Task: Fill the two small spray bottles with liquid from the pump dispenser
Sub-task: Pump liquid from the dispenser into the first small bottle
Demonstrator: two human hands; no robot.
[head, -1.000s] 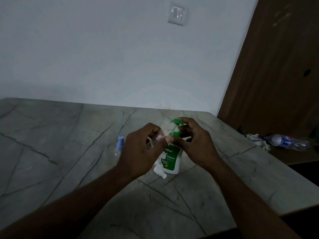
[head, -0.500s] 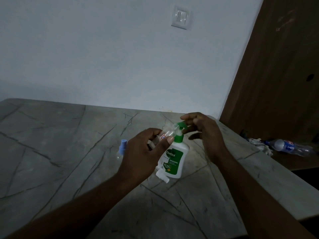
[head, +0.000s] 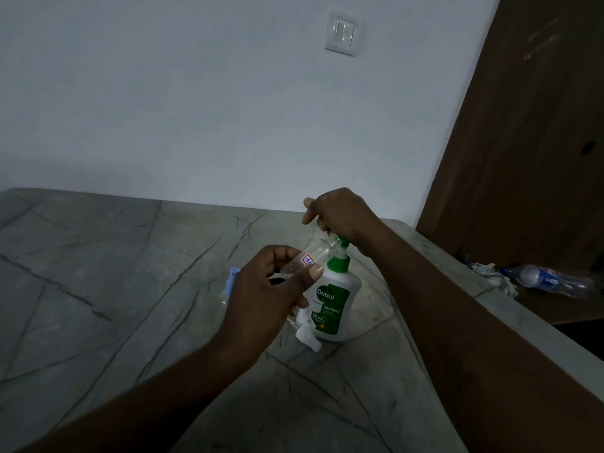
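Pale wall and a grey veined marble tabletop point(head: 114, 289) fill the dim scene, with a brown wooden door point(head: 523, 142) at the right. Right of centre on the table stands the white pump dispenser with green label and green pump head point(head: 331, 305).

Your right hand point(head: 340, 214) is now over that pump head. A second ago it was pressing down, and half a second ago it had lifted clear to the right. Its fingers are loosely curled. You cannot tell whether they wrap the pump or only rest on it.

Your left hand point(head: 268, 289) pinches the small clear plastic spray bottle point(head: 310, 261) between thumb and fingers, tilted, with its open neck at the nozzle as before. This probably means one stroke is done and the next is beginning. The fill level cannot be seen.

The second small spray bottle with pale blue cap point(head: 233, 279) stands behind your left hand, mostly hidden. A white spray cap point(head: 307, 336) lies at the dispenser's near base.
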